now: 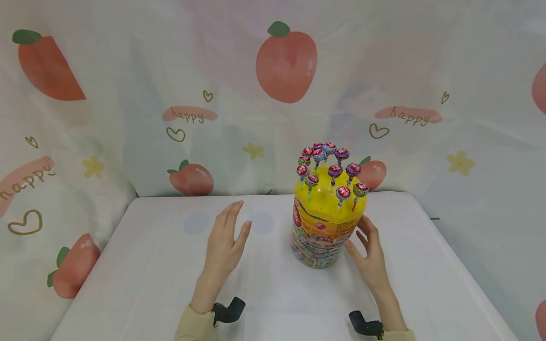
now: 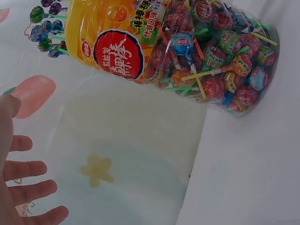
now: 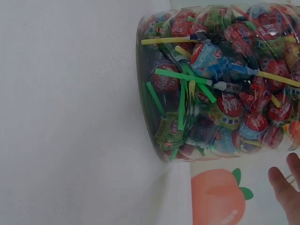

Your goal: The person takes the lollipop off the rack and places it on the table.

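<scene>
A clear plastic jar (image 1: 317, 248) full of wrapped lollipops stands upright on the table, right of centre. Its yellow lid (image 1: 326, 201) has several lollipops (image 1: 335, 171) stuck in its top by their sticks. Beside the jar's right side is my right hand (image 1: 370, 258), fingers loosely bent; whether the fingertips touch it I cannot tell. My left hand (image 1: 224, 241) is raised to the left of the jar, apart from it, with fingers extended and nothing held. In the left wrist view the jar's label (image 2: 119, 55) shows, with lollipops (image 2: 215, 86) visible through the wall.
A white cloth covers the table (image 1: 145, 265). Behind it hangs a pale curtain (image 1: 332, 71) printed with peaches, hearts and flowers, which also runs along the left and right sides. Black wrist mounts (image 1: 229, 310) show at both sleeves.
</scene>
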A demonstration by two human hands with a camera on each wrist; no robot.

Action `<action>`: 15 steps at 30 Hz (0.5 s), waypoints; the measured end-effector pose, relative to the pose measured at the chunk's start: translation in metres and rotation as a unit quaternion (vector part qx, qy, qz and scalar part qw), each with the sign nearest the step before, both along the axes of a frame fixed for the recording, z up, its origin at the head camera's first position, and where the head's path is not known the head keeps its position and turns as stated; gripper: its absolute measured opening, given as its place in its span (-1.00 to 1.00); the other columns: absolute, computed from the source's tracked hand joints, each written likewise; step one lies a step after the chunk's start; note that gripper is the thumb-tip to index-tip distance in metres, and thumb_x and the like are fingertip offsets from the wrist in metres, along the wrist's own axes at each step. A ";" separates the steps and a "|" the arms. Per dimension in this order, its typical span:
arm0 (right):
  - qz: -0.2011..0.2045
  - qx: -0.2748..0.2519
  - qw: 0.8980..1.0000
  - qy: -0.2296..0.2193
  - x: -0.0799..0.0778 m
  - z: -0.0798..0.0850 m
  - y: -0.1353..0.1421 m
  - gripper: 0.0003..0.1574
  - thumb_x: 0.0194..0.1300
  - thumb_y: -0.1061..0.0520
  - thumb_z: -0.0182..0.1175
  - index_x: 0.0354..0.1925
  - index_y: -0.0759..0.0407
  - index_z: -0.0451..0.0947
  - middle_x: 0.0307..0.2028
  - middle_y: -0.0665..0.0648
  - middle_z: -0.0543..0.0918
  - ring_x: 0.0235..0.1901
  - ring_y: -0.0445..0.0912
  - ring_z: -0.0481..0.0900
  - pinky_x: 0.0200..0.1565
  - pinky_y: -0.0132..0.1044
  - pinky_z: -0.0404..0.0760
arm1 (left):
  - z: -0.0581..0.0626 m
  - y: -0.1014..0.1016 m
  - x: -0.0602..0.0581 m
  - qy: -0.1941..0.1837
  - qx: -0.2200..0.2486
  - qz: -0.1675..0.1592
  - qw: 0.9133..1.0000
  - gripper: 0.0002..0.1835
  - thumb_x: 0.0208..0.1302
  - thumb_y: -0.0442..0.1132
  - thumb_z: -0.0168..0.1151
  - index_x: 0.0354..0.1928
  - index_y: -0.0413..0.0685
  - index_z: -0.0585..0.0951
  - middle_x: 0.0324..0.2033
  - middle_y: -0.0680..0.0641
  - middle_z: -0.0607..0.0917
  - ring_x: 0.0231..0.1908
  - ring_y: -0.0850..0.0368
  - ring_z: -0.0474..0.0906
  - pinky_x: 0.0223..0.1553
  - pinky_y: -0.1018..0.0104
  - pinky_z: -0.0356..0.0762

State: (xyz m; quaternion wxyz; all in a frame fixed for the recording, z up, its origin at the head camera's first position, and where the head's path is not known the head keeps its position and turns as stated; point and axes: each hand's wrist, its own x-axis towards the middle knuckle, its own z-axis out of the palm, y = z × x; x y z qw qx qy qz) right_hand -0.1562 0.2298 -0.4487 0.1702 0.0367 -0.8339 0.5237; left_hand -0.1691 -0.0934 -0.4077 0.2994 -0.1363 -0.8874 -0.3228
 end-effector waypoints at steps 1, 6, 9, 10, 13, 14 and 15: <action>0.000 -0.009 1.000 0.001 0.000 0.000 -0.001 -0.02 0.16 0.29 0.16 0.39 -0.11 -0.10 0.36 0.01 0.11 0.26 -0.41 0.10 0.17 -0.70 0.17 | 0.000 0.002 -0.001 0.004 0.005 -0.002 1.000 -0.47 0.28 -0.01 0.04 0.27 0.05 0.31 0.18 -0.02 0.42 0.18 0.04 0.35 0.12 0.02 0.38; -0.003 -0.044 0.999 0.013 -0.001 -0.001 -0.005 -0.02 0.14 0.30 0.18 0.37 -0.13 -0.07 0.34 -0.05 0.12 0.23 -0.41 0.13 0.13 -0.68 0.25 | 0.002 0.012 -0.004 0.025 0.021 -0.008 0.999 -0.51 0.29 -0.04 0.03 0.25 0.05 0.34 0.14 0.00 0.46 0.15 0.07 0.38 0.07 0.06 0.43; -0.007 -0.051 0.998 0.020 -0.001 -0.001 -0.007 -0.03 0.14 0.30 0.19 0.37 -0.13 -0.05 0.33 -0.05 0.13 0.22 -0.40 0.14 0.12 -0.66 0.28 | 0.003 0.017 -0.006 0.046 0.025 -0.010 0.999 -0.52 0.28 -0.05 0.04 0.23 0.02 0.36 0.11 -0.02 0.49 0.12 0.06 0.41 0.03 0.07 0.46; -0.009 -0.052 0.998 0.021 -0.001 -0.001 -0.007 -0.04 0.14 0.29 0.19 0.37 -0.14 -0.05 0.33 -0.05 0.14 0.22 -0.40 0.14 0.12 -0.66 0.28 | 0.004 0.019 -0.007 0.051 0.025 -0.011 0.998 -0.53 0.28 -0.06 0.04 0.22 0.02 0.37 0.10 -0.02 0.50 0.12 0.06 0.41 0.03 0.07 0.46; -0.010 -0.060 0.998 0.027 -0.002 -0.003 -0.009 -0.04 0.14 0.30 0.19 0.36 -0.13 -0.03 0.32 -0.06 0.15 0.22 -0.39 0.15 0.11 -0.65 0.30 | 0.005 0.025 -0.009 0.061 0.034 -0.016 0.997 -0.53 0.28 -0.06 0.04 0.22 0.02 0.37 0.09 -0.04 0.51 0.12 0.06 0.42 0.02 0.08 0.47; -0.009 -0.063 0.998 0.030 -0.002 -0.003 -0.009 -0.04 0.13 0.30 0.19 0.36 -0.12 -0.03 0.32 -0.06 0.15 0.22 -0.39 0.15 0.11 -0.64 0.30 | 0.005 0.026 -0.009 0.061 0.038 -0.017 0.997 -0.54 0.28 -0.06 0.04 0.21 0.03 0.37 0.08 -0.03 0.51 0.12 0.07 0.42 0.02 0.08 0.47; -0.007 -0.066 0.997 0.034 -0.003 -0.004 -0.009 -0.04 0.13 0.32 0.20 0.36 -0.11 -0.02 0.32 -0.06 0.16 0.22 -0.38 0.16 0.12 -0.63 0.31 | 0.005 0.028 -0.009 0.063 0.043 -0.020 0.997 -0.54 0.28 -0.07 0.04 0.21 0.02 0.38 0.08 -0.04 0.51 0.12 0.06 0.42 0.02 0.08 0.47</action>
